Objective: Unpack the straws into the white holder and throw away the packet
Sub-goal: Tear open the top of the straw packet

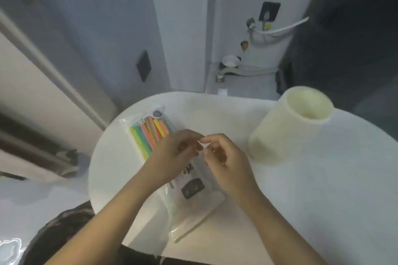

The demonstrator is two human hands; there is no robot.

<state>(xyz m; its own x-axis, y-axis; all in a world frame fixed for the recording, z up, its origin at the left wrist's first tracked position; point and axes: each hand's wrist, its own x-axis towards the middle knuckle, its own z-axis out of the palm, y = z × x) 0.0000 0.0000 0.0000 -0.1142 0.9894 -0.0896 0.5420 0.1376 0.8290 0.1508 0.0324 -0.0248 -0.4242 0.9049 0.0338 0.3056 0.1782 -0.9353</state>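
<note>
**Head view: both hands at the straw packet on the round table**

Head camera looks down on a clear plastic packet (185, 189) lying flat on a white, smooth, round-edged table (301, 189). The packet is long and glossy, with crinkled film that catches the light. It runs diagonally, its far end pointing up and left, its near end close to the table's edge. A dark rectangular label is printed on the packet's near half, and a small round dark mark sits on the hang tab at its far end.

Inside the packet's far half lie the straws (148, 133), a tight bundle of thin straight tubes in green, orange, yellow and pink. The near half of the packet looks pale and see-through.

Both hands meet over the middle of the packet. The left hand (172, 153) has its fingers (189, 146) curled, the tips pinching the film. The right hand (224, 157) likewise curls inward, thumb and forefinger closed narrowly on the film just beside the left fingertips. The picture is blurred here, so the exact pinch point cannot be told.

Right of the packet and well apart from it stands the white holder (286, 129), a matte, cream-white cylinder, upright and open at the top.
</note>
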